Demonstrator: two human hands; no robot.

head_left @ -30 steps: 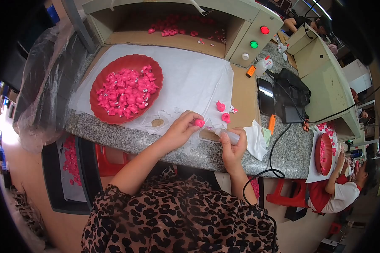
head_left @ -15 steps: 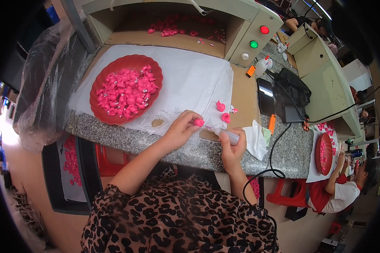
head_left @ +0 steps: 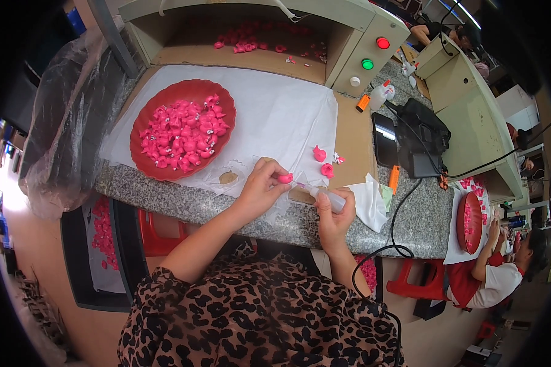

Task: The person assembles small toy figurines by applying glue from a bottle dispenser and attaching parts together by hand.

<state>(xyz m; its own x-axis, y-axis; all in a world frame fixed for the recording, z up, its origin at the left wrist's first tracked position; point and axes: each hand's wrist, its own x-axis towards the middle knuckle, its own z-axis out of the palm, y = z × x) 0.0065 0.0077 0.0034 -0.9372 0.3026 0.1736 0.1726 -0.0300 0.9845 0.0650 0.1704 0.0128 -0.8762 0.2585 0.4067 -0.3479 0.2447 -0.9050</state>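
My left hand [head_left: 260, 188] pinches a small pink moulded piece [head_left: 285, 178] between thumb and fingertips, above the near edge of the white sheet [head_left: 275, 110]. My right hand [head_left: 336, 225] is wrapped round a translucent squeeze bottle [head_left: 330, 200]. The thin nozzle of the bottle points left and comes close to the pink piece; whether they touch I cannot tell. Just beyond my hands lie two loose pink pieces, one rounded [head_left: 319, 154] and one with an opening [head_left: 328, 170], beside a few tiny white parts [head_left: 338, 158]. To the left sits a red scalloped bowl [head_left: 142, 160] heaped with similar pink pieces.
A cream cabinet [head_left: 364, 37] with lit buttons and more pink pieces inside stands at the back. Rightward lie a phone [head_left: 385, 140], a black bag [head_left: 423, 137], an orange lighter [head_left: 394, 178], a white cloth [head_left: 369, 205] and a cable. A co-worker [head_left: 495, 269] sits far right.
Both hands have shifted slightly left, bringing the bottle and the pink piece with them. The nozzle stays near the piece, and the bowl and loose pieces have not moved.
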